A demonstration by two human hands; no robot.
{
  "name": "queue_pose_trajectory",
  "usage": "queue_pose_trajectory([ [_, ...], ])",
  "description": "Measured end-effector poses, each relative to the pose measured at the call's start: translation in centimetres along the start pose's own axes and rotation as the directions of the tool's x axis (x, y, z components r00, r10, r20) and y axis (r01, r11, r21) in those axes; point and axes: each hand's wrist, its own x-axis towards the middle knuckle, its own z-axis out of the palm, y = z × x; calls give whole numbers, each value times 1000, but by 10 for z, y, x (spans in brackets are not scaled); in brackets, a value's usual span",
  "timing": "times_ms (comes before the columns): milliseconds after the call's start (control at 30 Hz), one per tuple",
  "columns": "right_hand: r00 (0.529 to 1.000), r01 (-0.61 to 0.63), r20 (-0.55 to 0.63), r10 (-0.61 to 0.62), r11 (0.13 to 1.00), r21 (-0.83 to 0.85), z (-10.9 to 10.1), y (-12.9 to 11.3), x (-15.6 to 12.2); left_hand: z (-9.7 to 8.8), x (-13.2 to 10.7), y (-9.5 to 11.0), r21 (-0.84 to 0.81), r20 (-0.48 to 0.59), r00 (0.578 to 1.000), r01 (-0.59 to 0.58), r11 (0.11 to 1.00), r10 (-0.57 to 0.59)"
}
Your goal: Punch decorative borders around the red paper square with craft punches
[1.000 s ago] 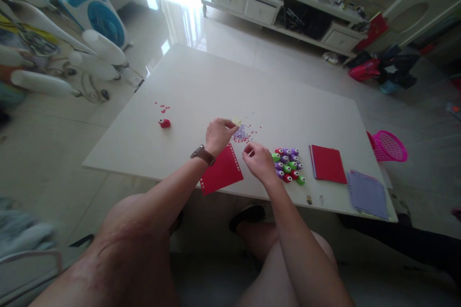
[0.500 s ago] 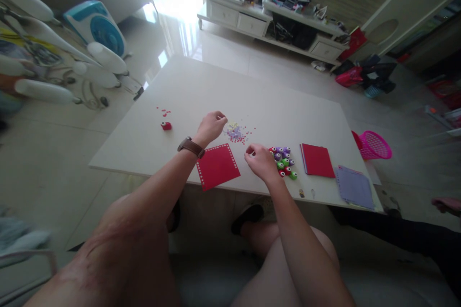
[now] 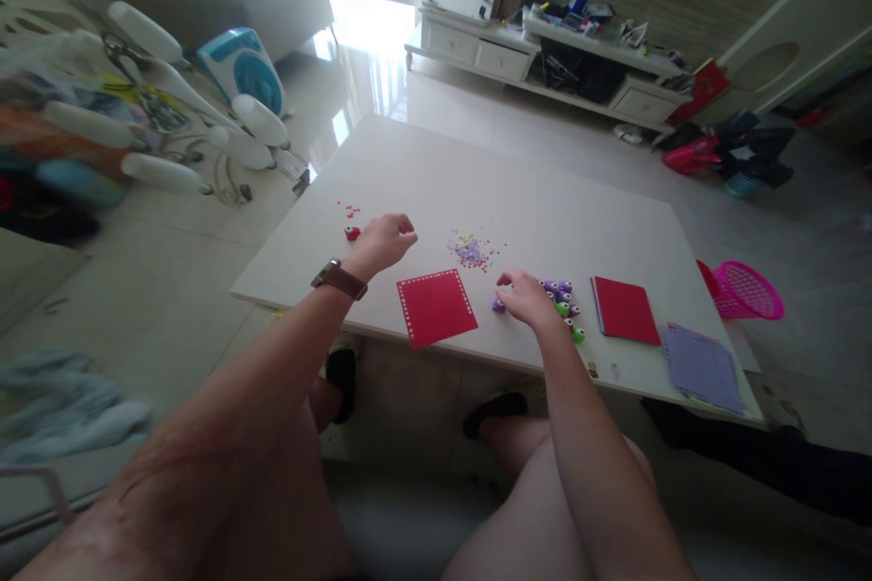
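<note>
My left hand [image 3: 385, 241], with a brown watch on the wrist, hovers over the white table [image 3: 422, 182] in a loose fist, close to a small red punch [image 3: 352, 233]. My right hand [image 3: 526, 297] rests on the table with fingers curled on a small purple punch [image 3: 500, 305]. Beside it lies a cluster of purple, green and red punches [image 3: 562, 304]. A red paper square [image 3: 436, 306] with punched edges lies between my hands. A heap of tiny paper cut-outs [image 3: 470, 251] sits beyond it.
A stack of red paper [image 3: 625, 310] and purple sheets [image 3: 701, 367] lie at the right. A pink basket [image 3: 742, 290] hangs off the table's right end. Red confetti bits [image 3: 350, 210] lie past the red punch. A blue fan [image 3: 243, 70] and a low cabinet [image 3: 545, 54] stand on the floor.
My left hand has moved left, away from the cut-out heap toward the red punch. My right hand has dropped to the table by a purple punch. The view has shifted.
</note>
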Motion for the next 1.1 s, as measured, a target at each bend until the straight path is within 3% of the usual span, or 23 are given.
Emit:
queue_pose_trajectory([
  [233,997,31,67,-33,999,32,0,-3,-4,-1,-4,29,-78,35,999,-28,997,31],
  [400,996,42,81,-41,999,-17,2,7,-8,2,-15,37,-72,56,997,-53,996,57],
  [667,991,66,116,-65,998,-3,2,5,-9,7,-20,15,-47,96,995,-12,999,16],
  [900,960,43,279,-20,996,-74,-1,12,-8,19,-6,-1,25,184,983,-7,1000,2],
  [1100,956,30,293,4,993,-111,2,15,-2,31,10,-7,53,264,964,12,999,-26],
])
